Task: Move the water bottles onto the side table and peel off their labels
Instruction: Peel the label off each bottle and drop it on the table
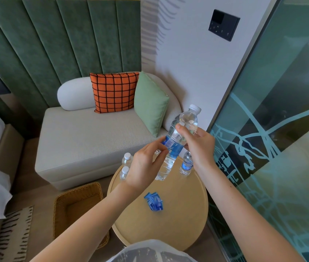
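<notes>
**A:** Where's the bottle (pixel 187 121) right now?

**B:** Tilted in the air over the tabletop (pixel 178 227). My right grip (pixel 200 146) is wrapped round its upper half, and my left grip (pixel 146 167) is pinching the label (pixel 175 149) edge just below. Feels full, I'd guess, with thin crushable walls and slick film. I'd hold the ribs and peel slowly.

Your left hand (pixel 146 167) is raised with its back to you, fingertips pinching the label (pixel 175 149) on the bottle (pixel 166 167). Your right hand (pixel 199 144) curls round the bottle's upper part, thumb on top. Your bare left forearm (pixel 85 220) and right forearm (pixel 244 214) reach forward and converge.
</notes>
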Tool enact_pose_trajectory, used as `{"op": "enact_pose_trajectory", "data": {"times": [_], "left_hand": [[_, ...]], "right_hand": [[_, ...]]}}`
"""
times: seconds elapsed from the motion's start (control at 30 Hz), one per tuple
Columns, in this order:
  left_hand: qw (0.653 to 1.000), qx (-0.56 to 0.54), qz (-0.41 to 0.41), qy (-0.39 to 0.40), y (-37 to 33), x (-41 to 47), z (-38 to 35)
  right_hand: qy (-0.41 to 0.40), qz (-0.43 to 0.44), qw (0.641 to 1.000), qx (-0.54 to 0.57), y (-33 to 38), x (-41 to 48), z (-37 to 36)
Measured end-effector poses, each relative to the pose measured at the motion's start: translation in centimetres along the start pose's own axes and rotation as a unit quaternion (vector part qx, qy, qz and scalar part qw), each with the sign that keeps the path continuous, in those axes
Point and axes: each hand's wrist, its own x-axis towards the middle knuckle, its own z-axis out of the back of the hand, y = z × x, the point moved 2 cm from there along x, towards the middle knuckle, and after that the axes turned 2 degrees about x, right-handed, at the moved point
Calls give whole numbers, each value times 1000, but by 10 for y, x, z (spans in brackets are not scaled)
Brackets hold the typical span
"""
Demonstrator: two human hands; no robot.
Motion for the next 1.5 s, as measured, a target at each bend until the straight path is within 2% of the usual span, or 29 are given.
{"op": "enact_pose_trajectory", "data": {"times": [0.13,0.23,0.33,0.6,0.73,1.03,1.27,1.4,1.5], "left_hand": [[995,-77,62,-11,3,2,3],[980,-138,142,-10,8,3,4],[967,-175,183,-19,11,3,6],[891,-367,265,-45,21,11,15],[884,-369,278,-73,29,16,22],[863,-390,311,-78,55,18,20],[853,-384,345,-76,75,21,16],[852,-361,373,-61,81,23,11],[844,-342,414,5,83,23,8]], "right_hand": [[2,-12,1000,-16,-5,5,3],[11,-7,999,-33,-7,7,7],[18,-2,998,-52,-7,6,11],[52,9,998,-45,-5,14,17],[59,11,998,-32,-4,16,20],[87,32,995,-27,-7,17,21],[174,32,984,35,-5,17,21],[225,28,969,97,0,12,18],[230,20,966,113,2,10,15]]}}
